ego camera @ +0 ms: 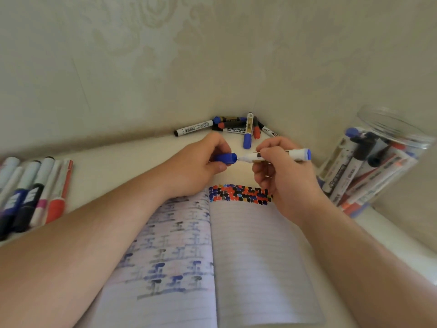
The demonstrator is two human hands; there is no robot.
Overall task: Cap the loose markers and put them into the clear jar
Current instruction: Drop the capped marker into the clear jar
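While the left hand grips a blue cap with its mouth facing three o'clock, the right hand pinches an uncapped marker whose tip points back at nine o'clock. Cap and tip lie on one near-horizontal axis, just apart, not yet joined, above the open notebook. Closing that gap along the marker's length looks like the coming move. From the right hand, the clear jar, already holding markers, stands at three o'clock, nearer that hand than the left. More loose markers lie heaped at twelve o'clock against the wall.
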